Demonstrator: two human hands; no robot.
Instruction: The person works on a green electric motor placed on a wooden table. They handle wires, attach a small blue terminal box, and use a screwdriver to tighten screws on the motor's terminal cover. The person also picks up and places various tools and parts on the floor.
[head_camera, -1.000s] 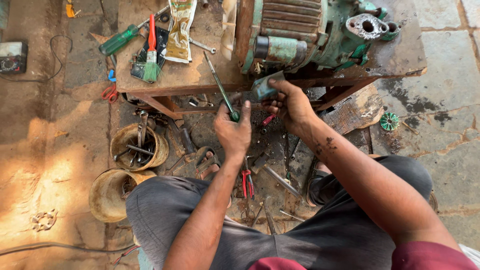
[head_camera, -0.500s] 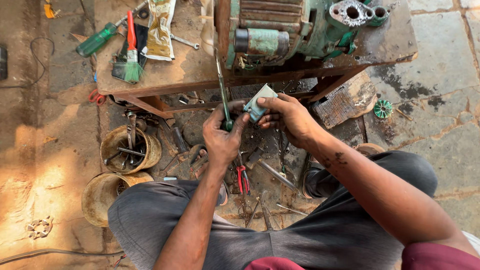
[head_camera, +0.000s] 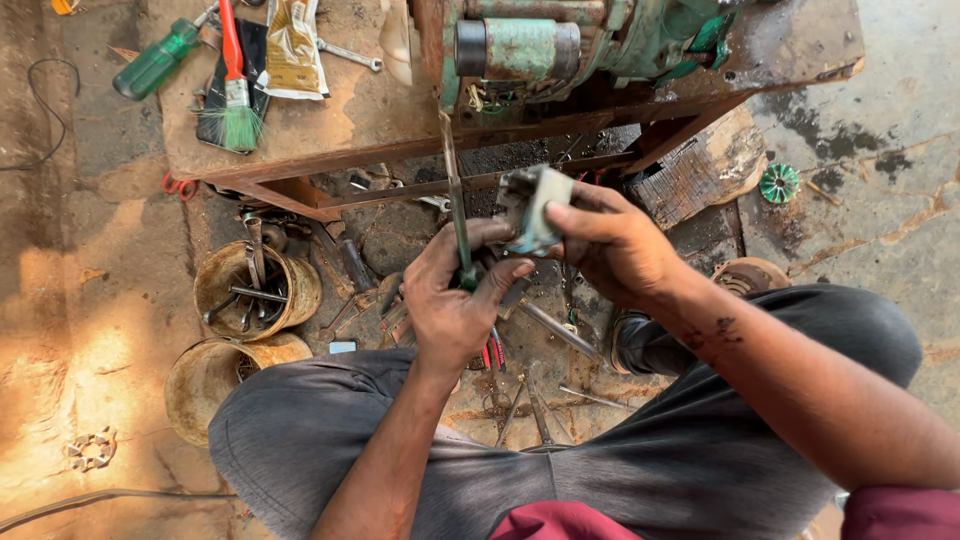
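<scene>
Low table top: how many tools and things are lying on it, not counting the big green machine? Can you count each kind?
Green-handled screwdriver: 1
Red-handled brush with green bristles: 1
Yellowish pouch: 1
Metal spanner: 1
Total: 4

Other bits at the table's edge are cut off or too hidden to count.

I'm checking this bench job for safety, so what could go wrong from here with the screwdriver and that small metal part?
The left hand grips a screwdriver close beside the small metal part pinched in the right hand; a slip might jab the right fingers. The part is held in the air, unsupported, so it could drop among the loose tools on the floor between the knees and be hard to find.
</scene>
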